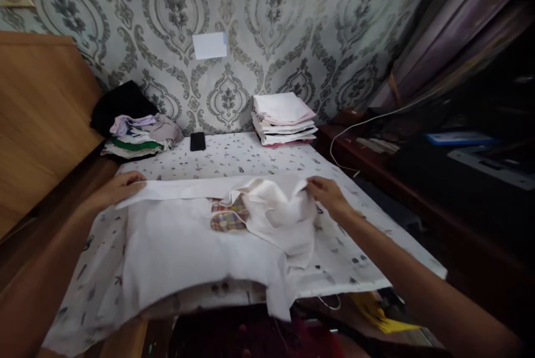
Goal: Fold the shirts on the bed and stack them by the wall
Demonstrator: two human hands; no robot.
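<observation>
A white garment [179,252], with a checked fabric patch [229,221] showing near its middle, lies spread over a table with a patterned cover [267,160]. At its far left corner, my left hand [125,184] has its fingers closed on the folded edge. My right hand [328,193] pinches the bunched cloth at the far right, where the fabric is lifted and wrinkled. Part of the garment's near side hangs down over the table's front edge.
Behind the garment stand a stack of folded white clothes [284,115] and a dark phone [198,141]. A pile of mixed clothes [142,135] sits at the back left beside a wooden cabinet [37,118]. A white cable [363,121] runs along the right side.
</observation>
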